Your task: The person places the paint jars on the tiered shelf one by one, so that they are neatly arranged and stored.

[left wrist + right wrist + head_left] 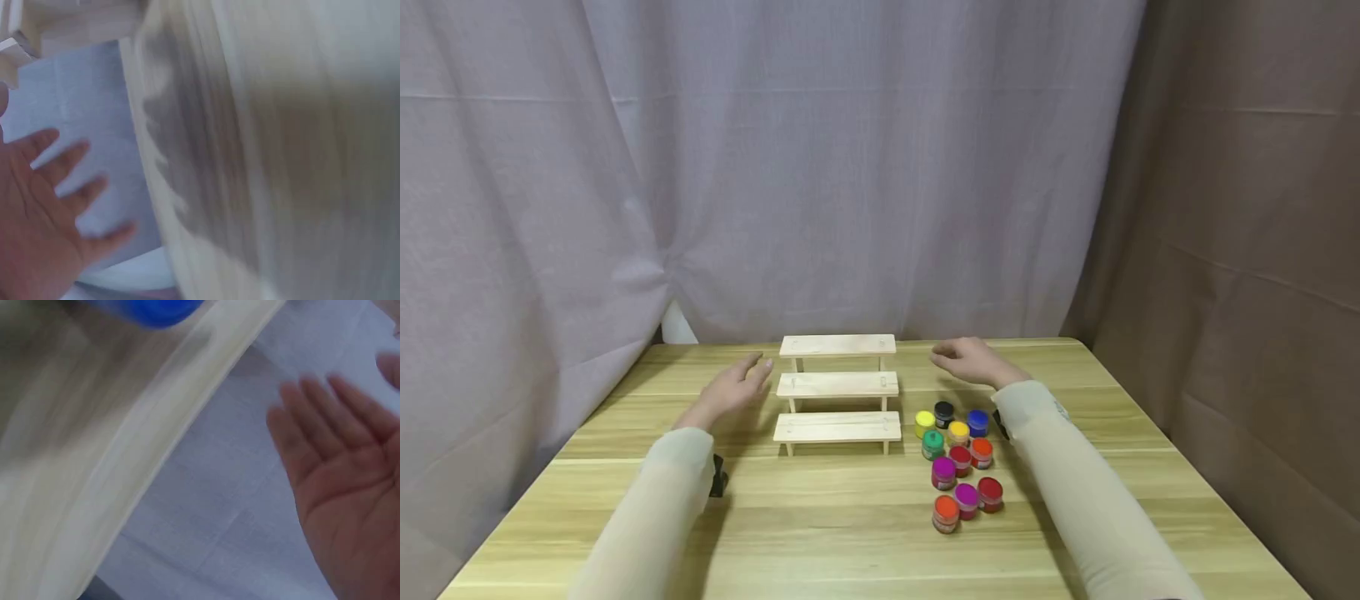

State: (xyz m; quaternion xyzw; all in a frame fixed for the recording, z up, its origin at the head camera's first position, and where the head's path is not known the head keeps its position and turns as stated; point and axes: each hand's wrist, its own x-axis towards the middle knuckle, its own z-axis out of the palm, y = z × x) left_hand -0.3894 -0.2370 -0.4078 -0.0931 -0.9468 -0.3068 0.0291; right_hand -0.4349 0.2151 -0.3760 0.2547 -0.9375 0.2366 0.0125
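The person's left hand (730,392) – fingers spread, holding nothing – hovers just beside the three-step wooden stand (837,385). The right hand (972,361), loose and holding nothing, hovers beyond the colourful jars (960,461) – clustered on the table (820,533), right of the stand.

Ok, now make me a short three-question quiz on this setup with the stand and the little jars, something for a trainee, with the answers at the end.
1. Fill in the blank: the coloured jars stand to the person's ____ of the wooden stand.
2. How many flat boards does the wooden stand have? a) two b) three c) four
3. True or false: the right hand is gripping one of the coloured jars.

Key:
1. right
2. b) three
3. False; the right hand is open and holds nothing.
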